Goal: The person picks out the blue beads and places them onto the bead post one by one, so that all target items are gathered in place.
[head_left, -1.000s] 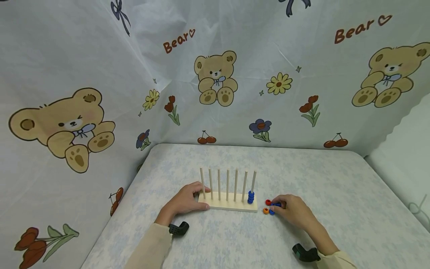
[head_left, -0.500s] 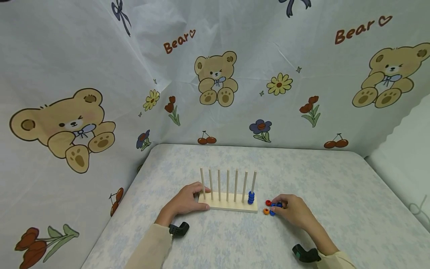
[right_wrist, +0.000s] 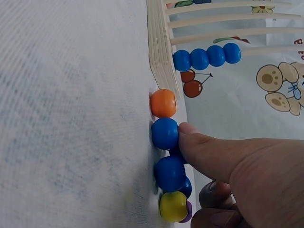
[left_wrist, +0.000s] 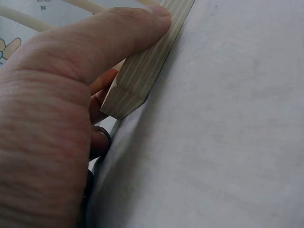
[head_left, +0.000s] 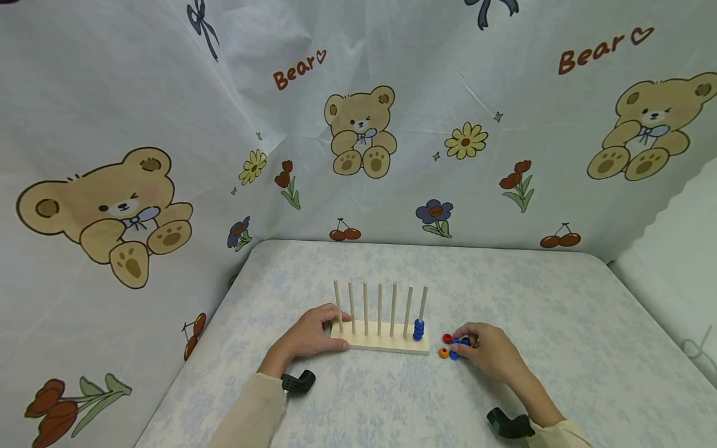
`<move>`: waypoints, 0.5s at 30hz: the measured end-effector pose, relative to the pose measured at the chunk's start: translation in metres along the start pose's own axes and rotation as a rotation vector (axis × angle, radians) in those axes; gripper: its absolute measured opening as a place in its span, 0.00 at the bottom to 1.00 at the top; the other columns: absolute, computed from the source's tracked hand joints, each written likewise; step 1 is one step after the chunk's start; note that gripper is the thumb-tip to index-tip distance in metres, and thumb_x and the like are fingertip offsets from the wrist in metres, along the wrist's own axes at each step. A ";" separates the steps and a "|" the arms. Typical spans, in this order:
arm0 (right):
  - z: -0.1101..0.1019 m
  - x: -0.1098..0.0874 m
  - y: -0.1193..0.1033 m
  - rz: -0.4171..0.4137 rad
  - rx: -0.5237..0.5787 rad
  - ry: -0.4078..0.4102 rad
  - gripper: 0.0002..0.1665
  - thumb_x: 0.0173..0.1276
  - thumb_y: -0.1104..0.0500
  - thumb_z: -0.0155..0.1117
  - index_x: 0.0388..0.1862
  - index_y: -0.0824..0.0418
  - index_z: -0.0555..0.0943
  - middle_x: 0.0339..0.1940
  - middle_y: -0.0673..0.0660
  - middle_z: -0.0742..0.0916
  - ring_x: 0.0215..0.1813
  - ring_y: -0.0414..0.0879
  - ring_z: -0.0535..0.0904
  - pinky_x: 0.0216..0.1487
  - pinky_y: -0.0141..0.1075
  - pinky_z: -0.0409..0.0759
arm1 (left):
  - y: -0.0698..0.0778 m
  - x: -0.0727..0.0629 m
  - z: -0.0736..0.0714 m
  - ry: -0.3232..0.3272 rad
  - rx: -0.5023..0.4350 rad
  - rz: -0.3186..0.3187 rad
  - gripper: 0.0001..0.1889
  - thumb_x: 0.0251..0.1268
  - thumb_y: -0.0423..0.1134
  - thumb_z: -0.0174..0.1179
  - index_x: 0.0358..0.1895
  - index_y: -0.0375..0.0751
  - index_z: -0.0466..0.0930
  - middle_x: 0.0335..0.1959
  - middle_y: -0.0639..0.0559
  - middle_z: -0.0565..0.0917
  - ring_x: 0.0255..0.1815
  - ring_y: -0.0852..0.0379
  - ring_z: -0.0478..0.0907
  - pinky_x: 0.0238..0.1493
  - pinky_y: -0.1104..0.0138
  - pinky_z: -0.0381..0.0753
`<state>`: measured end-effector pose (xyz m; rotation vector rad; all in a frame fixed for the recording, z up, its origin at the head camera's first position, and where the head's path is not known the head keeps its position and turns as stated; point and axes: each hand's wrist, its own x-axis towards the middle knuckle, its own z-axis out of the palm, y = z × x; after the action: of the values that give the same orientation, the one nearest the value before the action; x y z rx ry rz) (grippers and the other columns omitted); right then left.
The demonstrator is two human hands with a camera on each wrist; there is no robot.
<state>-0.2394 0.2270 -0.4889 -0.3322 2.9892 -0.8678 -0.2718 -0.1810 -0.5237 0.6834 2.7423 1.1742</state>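
Observation:
My left hand (head_left: 312,330) grips the left end of a pale wooden peg stand (head_left: 381,339), thumb along its front edge, other fingers behind. Its upright pegs stand in a row, and several blue beads (head_left: 418,329) are stacked on the rightmost one. To the right of the stand, my right hand (head_left: 492,350) pinches at a blue bead in a small cluster on the table. In the right wrist view the thumb touches near a blue bead (right_wrist: 165,133); the index fingertip is hidden there. Orange (right_wrist: 163,103) and yellow (right_wrist: 173,207) beads lie beside it, a purple one mostly covered.
A red bead (head_left: 447,338) lies at the cluster's left edge. The table (head_left: 358,404) has a pale mottled cover. Behind and to the left hangs a white cloth (head_left: 224,112) printed with bears and flowers.
The right hand's fingers shift slightly among the blue beads, and more blue shows between thumb and index finger. The left hand and peg stand stay in place.

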 end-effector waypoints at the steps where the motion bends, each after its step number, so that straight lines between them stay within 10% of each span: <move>1: 0.000 0.000 0.000 -0.001 -0.001 0.001 0.11 0.61 0.52 0.76 0.41 0.52 0.88 0.22 0.47 0.75 0.25 0.40 0.66 0.24 0.31 0.61 | 0.000 0.000 0.000 -0.001 -0.001 0.002 0.25 0.48 0.63 0.75 0.52 0.72 0.80 0.52 0.74 0.79 0.51 0.67 0.76 0.57 0.65 0.74; 15: -0.004 -0.003 -0.007 0.030 0.007 -0.008 0.10 0.63 0.52 0.74 0.42 0.51 0.87 0.27 0.48 0.78 0.26 0.42 0.68 0.24 0.33 0.65 | 0.000 0.000 0.001 0.002 0.004 -0.006 0.26 0.48 0.63 0.75 0.53 0.69 0.81 0.51 0.73 0.79 0.48 0.64 0.75 0.54 0.66 0.73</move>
<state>-0.2354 0.2239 -0.4821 -0.2896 2.9752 -0.8723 -0.2715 -0.1804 -0.5241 0.6744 2.7475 1.1689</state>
